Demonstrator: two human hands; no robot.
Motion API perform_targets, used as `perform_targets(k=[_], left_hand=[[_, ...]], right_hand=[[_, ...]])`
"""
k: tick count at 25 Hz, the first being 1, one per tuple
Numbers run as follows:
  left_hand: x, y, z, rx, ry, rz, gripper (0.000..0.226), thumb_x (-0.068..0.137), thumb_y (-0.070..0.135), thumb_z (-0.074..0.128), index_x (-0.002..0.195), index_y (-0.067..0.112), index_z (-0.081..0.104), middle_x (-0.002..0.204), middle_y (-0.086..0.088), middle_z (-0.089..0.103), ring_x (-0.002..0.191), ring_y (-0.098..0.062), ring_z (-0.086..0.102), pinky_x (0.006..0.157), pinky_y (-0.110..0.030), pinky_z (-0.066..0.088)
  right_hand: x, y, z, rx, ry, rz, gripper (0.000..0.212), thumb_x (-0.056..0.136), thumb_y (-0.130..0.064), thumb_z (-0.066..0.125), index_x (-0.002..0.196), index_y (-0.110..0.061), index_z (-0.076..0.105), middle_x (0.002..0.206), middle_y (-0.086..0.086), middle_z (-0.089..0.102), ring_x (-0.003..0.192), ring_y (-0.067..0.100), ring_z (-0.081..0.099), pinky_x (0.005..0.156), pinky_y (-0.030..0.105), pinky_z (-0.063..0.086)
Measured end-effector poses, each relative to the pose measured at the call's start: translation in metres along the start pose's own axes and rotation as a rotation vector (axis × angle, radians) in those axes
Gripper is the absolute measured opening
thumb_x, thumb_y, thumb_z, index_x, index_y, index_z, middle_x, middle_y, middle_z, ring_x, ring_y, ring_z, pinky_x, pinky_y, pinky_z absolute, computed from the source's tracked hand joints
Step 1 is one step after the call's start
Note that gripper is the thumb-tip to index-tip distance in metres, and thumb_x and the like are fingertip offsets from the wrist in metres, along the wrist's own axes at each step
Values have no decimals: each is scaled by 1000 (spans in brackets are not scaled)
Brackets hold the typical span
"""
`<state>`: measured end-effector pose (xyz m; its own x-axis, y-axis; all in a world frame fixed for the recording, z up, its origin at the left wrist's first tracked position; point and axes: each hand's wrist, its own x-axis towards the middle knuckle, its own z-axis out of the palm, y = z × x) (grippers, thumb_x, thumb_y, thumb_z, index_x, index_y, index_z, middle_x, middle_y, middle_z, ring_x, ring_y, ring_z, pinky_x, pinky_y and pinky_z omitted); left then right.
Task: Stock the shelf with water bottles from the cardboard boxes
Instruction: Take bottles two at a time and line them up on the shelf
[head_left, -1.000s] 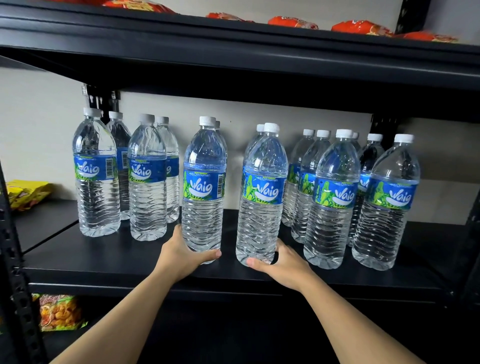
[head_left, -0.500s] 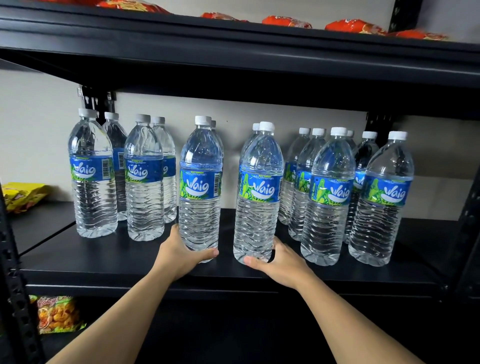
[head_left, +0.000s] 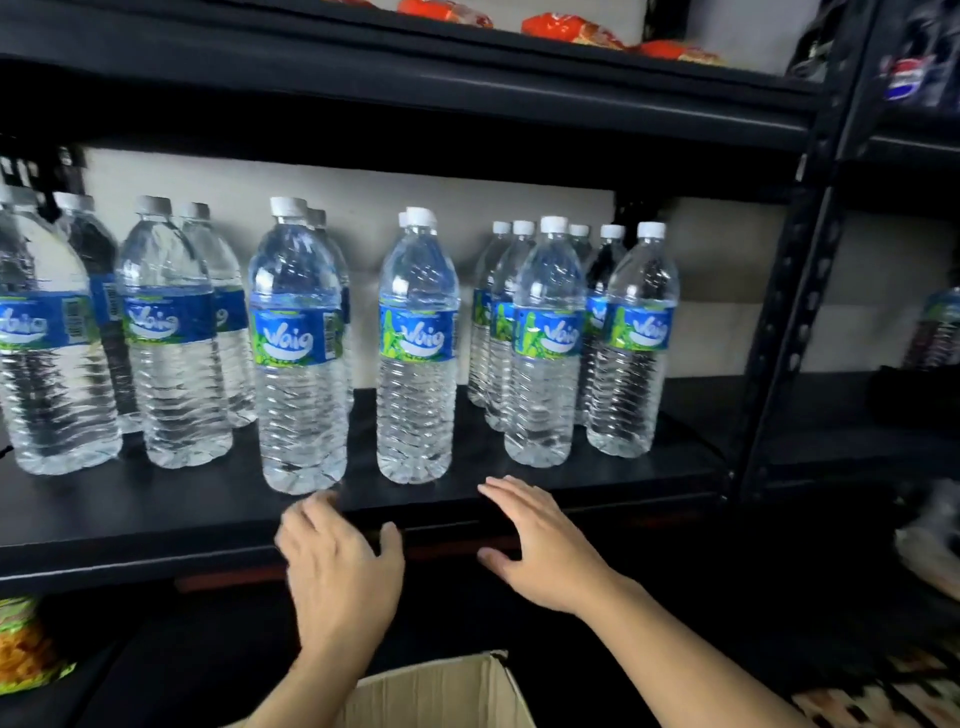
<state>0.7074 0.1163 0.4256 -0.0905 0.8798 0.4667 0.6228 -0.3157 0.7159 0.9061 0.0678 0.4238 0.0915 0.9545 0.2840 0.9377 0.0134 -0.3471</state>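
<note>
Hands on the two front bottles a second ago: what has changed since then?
Both let go and drew back: the left hand off the left centre bottle, the right hand off the right centre bottle. Both hands now hover open before the shelf. The bottles stayed upright in place.

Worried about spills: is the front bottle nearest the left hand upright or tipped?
Upright: the bottle stands on its base on the shelf, cap at the top.

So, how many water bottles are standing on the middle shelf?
14 that I can see. Four bottles stand at the left, a front-and-back pair left of centre, a second pair at centre, six more at the right. Others may hide behind them.
</note>
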Motion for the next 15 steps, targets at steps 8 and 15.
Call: perform_targets(k=[8,15], left_hand=[[-154,130,81,-208,-885,221,37,88,36,62,117,17,50,118,-4,54,113,-26,53,100,-39,44],[-368,139,133,-126,-1348,-41,67,93,43,56,148,13,33,151,-11,39,135,-30,41,108,-33,34]], right_hand=[[-212,85,-55,-68,-18,538,33,93,-38,59,125,-32,60,114,-13,61,98,11,62,84,28,48],[-426,129,-38,8,-164,1039,41,96,-37,58,133,-20,56,123,3,64,108,22,60,84,23,43]])
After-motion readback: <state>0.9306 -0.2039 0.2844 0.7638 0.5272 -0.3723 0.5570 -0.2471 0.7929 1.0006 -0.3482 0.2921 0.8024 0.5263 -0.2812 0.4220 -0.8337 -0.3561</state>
